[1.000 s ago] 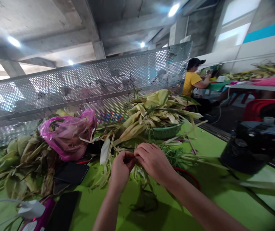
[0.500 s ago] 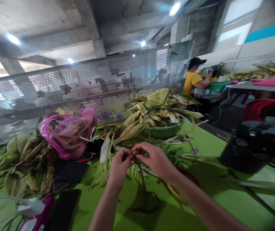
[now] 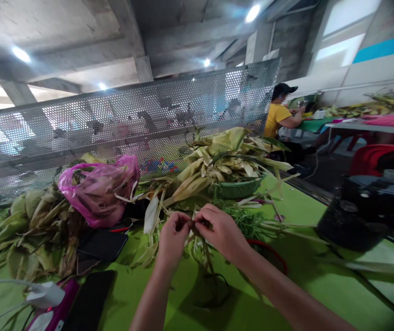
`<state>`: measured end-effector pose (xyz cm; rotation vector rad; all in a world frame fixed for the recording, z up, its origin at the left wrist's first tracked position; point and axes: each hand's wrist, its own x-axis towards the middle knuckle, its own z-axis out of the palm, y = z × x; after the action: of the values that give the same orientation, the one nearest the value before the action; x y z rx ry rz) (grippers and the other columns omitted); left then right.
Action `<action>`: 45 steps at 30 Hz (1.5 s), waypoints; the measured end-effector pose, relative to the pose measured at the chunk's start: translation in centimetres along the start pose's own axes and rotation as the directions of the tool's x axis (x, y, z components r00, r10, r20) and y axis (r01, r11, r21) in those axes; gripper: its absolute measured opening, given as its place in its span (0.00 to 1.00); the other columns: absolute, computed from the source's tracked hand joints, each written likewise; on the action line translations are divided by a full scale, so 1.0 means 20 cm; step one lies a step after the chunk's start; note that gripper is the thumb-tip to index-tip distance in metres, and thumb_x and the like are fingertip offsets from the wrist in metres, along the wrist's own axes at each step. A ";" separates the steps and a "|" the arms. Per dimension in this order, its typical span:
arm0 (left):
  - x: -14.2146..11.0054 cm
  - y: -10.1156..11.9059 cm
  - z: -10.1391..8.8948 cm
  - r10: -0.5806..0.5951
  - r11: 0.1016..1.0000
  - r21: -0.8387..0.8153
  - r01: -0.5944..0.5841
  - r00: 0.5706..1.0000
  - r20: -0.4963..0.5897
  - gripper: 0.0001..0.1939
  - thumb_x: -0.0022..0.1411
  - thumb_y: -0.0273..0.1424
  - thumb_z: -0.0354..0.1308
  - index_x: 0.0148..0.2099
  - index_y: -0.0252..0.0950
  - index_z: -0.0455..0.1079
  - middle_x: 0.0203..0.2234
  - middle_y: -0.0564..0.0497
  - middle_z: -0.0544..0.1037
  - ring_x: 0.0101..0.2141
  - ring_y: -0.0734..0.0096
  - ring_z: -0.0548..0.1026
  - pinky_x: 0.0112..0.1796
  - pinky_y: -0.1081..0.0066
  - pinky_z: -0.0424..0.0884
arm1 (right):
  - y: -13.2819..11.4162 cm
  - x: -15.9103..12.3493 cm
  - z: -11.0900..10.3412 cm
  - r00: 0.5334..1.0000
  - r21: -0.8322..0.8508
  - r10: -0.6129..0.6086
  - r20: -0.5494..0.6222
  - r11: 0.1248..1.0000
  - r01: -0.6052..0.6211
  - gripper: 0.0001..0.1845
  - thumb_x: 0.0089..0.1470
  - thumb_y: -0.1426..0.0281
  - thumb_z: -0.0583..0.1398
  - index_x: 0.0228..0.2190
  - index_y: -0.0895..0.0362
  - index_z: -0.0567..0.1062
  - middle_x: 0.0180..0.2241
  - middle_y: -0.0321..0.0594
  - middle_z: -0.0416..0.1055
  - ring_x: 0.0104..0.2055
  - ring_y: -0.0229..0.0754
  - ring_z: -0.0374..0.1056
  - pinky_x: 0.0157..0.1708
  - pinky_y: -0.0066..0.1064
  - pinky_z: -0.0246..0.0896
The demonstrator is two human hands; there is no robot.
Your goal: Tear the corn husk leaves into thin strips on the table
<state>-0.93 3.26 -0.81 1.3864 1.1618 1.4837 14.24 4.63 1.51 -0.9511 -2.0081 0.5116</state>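
My left hand (image 3: 173, 240) and right hand (image 3: 219, 232) pinch a narrow olive husk strip (image 3: 208, 258), its length hanging down toward me; pale dry husks (image 3: 229, 143) overfill the green plastic basket (image 3: 241, 189).

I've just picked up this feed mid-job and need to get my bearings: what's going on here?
A person's left hand and right hand meet over a green table, fingertips close together, pinching what looks like a thin strip of husk that hangs below them. The exact pinch point is too small to make out. Beyond the hands, husks are heaped over a green basket; a pink bag sits to the left.
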 end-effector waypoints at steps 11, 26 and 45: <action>-0.02 0.00 0.03 -0.022 0.999 0.035 0.025 0.994 -0.103 0.08 0.47 0.26 0.61 0.30 0.35 0.64 0.24 0.55 0.71 0.26 0.75 0.68 0.30 0.74 0.65 | 0.02 0.01 0.00 0.993 0.028 0.116 0.018 0.993 -0.116 0.04 0.49 0.76 0.56 0.25 0.57 0.69 0.28 0.36 0.65 0.30 0.38 0.63 0.30 0.28 0.56; -0.05 -0.01 0.03 0.346 0.819 0.496 -0.288 0.938 -0.027 0.09 0.57 0.23 0.56 0.36 0.39 0.75 0.31 0.51 0.79 0.37 0.66 0.72 0.39 0.67 0.66 | 0.07 0.02 0.00 0.934 0.361 0.307 0.183 0.863 -0.355 0.07 0.48 0.67 0.57 0.24 0.58 0.69 0.22 0.33 0.62 0.24 0.36 0.55 0.24 0.26 0.50; -0.04 0.01 0.00 -0.157 0.985 -0.049 0.167 0.974 0.163 0.12 0.59 0.39 0.57 0.35 0.35 0.72 0.28 0.52 0.73 0.31 0.72 0.68 0.34 0.73 0.62 | 0.04 0.02 -0.02 0.983 0.179 0.159 0.091 0.969 -0.173 0.03 0.51 0.72 0.56 0.27 0.57 0.69 0.26 0.35 0.65 0.28 0.37 0.59 0.28 0.27 0.54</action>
<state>-0.84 2.48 -0.81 1.3096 1.0915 1.2613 14.81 5.39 1.53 -1.0008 -1.9168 0.8241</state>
